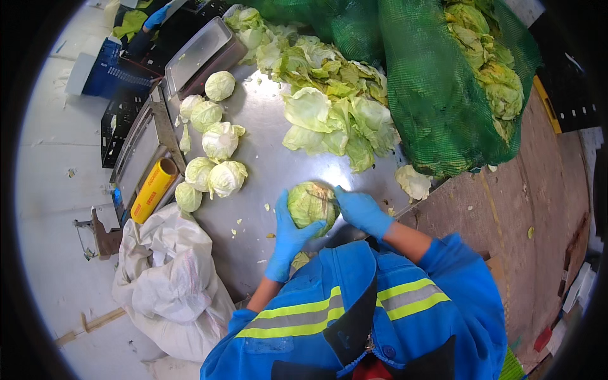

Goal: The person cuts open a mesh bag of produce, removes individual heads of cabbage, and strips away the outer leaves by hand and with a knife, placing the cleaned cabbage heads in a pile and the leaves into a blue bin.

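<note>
A green cabbage head point(309, 207) with brown-stained outer leaves is held low over a metal tabletop point(266, 166). My left hand point(290, 235), in a blue glove, cups it from the left and front, thumb across the near side. At the cabbage's right edge is my right hand point(363, 212), gloved alike, with fingers bent; whether they grip a leaf or a tool is hidden. Several paler, trimmed cabbages point(221, 140) sit in a loose column to the left. Beyond the held head spreads a heap of loose outer leaves point(327, 109).
Green mesh sacks point(427, 90) of cabbages stand at the back right. A yellow wrap roll point(154, 190) lies on a wrapping machine point(137, 156) at left, above a white woven sack point(166, 285). At far left, another person's gloved hand point(156, 16) is near a blue crate point(107, 66).
</note>
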Available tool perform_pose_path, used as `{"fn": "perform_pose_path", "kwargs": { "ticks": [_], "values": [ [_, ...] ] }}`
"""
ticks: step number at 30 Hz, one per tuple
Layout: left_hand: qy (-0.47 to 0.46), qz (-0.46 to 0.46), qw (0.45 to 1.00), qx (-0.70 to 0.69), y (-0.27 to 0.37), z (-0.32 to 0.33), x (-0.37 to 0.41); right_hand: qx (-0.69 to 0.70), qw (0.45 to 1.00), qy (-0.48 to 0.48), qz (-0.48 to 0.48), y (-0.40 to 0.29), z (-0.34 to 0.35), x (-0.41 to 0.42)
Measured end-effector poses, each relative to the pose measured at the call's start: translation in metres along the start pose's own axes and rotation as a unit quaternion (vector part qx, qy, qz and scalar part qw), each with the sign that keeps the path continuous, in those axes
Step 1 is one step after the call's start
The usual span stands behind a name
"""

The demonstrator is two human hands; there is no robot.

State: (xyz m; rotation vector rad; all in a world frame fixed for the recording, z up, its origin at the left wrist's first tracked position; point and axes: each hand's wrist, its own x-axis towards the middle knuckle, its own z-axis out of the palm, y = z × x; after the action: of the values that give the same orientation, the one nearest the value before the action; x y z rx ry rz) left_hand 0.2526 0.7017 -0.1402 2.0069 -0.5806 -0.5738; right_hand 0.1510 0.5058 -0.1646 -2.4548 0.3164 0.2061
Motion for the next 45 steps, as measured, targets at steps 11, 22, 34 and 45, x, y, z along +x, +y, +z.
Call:
{"fn": "perform_pose_path", "kwargs": {
  "ticks": [11, 22, 34, 45],
  "values": [
    [-0.044, -0.053, 0.989, -0.130, 0.001, -0.012, 0.008, -0.004, 1.000, 0.004, 0.002, 0.021, 0.011, 0.019],
    [-0.134, -0.051, 0.972, -0.185, -0.002, -0.050, -0.007, 0.585, 0.796, -0.051, 0.145, -0.029, -0.005, 0.003],
    [0.004, 0.041, 0.999, -0.007, -0.011, 0.000, 0.025, 0.351, 0.925, 0.142, -0.035, -0.002, 0.007, -0.005],
    [-0.003, 0.076, 0.997, 0.021, 0.028, 0.007, 0.040, 0.233, 0.960, 0.152, -0.025, 0.028, -0.014, 0.035]
  ]
}}
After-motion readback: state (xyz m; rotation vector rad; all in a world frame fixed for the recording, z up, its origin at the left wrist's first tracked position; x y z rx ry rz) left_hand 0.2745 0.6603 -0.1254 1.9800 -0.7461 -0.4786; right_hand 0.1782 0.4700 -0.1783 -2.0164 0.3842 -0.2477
